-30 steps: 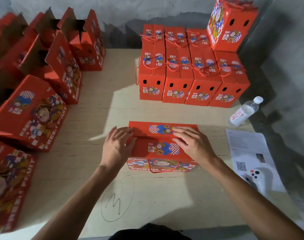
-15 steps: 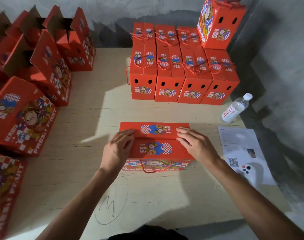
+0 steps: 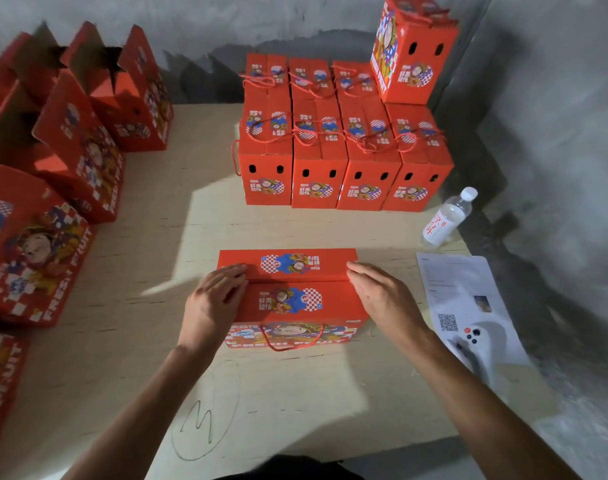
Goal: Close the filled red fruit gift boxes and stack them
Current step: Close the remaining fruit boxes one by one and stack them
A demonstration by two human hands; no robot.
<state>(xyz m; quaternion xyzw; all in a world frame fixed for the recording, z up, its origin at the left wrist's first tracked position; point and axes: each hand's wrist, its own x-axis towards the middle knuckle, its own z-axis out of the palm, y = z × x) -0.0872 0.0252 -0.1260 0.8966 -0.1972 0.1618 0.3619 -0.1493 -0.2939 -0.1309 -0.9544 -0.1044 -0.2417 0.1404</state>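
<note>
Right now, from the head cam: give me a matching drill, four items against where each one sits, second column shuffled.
Items
1. clear plastic water bottle with white cap
2. white printed paper sheet with QR code
3. red cardboard gift box under both hands
4. lone upright red gift box with two oval holes

Places
A. on top of the stacked boxes, far right corner
B. centre of the table, lying flat
C. standing just right of the front row of closed boxes
D. flat at the table's right edge, under a white controller

Pairs: 1-C, 2-D, 3-B, 4-A
</note>
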